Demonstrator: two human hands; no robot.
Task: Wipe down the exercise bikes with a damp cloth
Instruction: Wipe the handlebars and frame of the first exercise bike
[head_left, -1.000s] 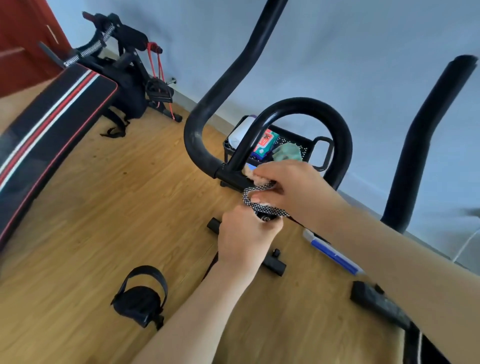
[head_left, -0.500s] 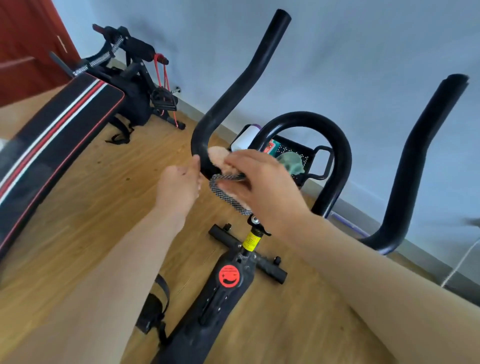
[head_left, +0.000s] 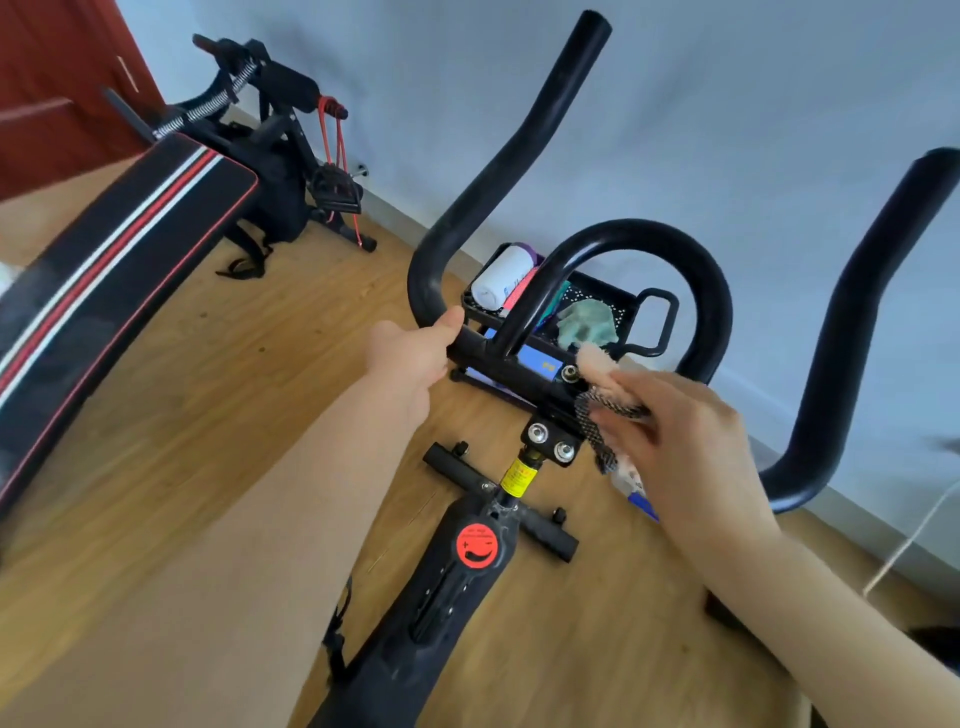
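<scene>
A black exercise bike (head_left: 467, 582) stands right below me, its handlebar (head_left: 498, 156) rising left, right and in a centre loop. My left hand (head_left: 410, 353) grips the handlebar at the bend of the left horn. My right hand (head_left: 670, 436) pinches a peach cloth with a black-and-white patterned edge (head_left: 597, 374) and holds it against the crossbar just right of the stem clamp. Part of the cloth hangs down under my fingers.
A black basket (head_left: 654, 322) with a white roll, a teal rag and packets sits on the wood floor by the wall behind the handlebar. A padded bench (head_left: 104, 280) with red and white stripes and a second black machine (head_left: 280, 156) stand at the left.
My right hand carried the cloth from the left bend across to the crossbar right of the stem. My left hand closed on the handlebar's left bend. The view tilted down slightly.
</scene>
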